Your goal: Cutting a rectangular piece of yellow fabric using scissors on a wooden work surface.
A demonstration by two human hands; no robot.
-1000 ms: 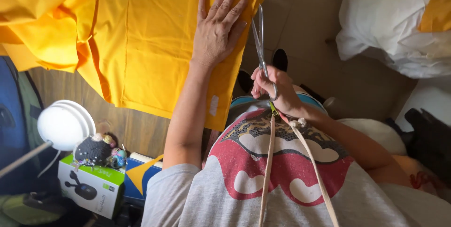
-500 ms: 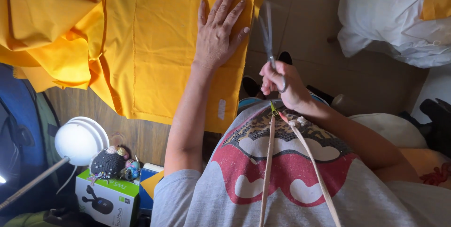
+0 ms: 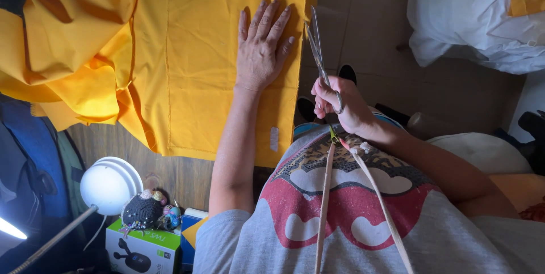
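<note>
- The flat yellow cotton fabric panel with a stitched rectangular outline (image 3: 210, 75) lay spread over the wooden bench (image 3: 170, 175), its lower edge hanging near the bench's front.
- The left hand (image 3: 262, 47) pressed palm-down on the panel's right part, fingers spread apart and flat, gripping nothing.
- The right hand (image 3: 336, 104) was just beside the panel's right edge, its grip closed on the handles of slim metal scissors (image 3: 319, 53), whose blades pointed up and away along that edge, close together.
- A small pale tag (image 3: 274, 138) sat on the panel near its lower edge, below the left wrist.
- More bunched yellow cloth (image 3: 62, 53) was heaped to the left, touching the panel.
- A beige tape (image 3: 326, 194) hung in two strands down the person's grey printed shirt (image 3: 340, 223).
- At lower left stood a round white lamp head (image 3: 108, 186), a dark crocheted pincushion (image 3: 141, 211) and a green and white cardboard box (image 3: 145, 248).
- A white pillow-like bundle (image 3: 471, 19) lay at upper right on the tiled floor (image 3: 369, 19).
</note>
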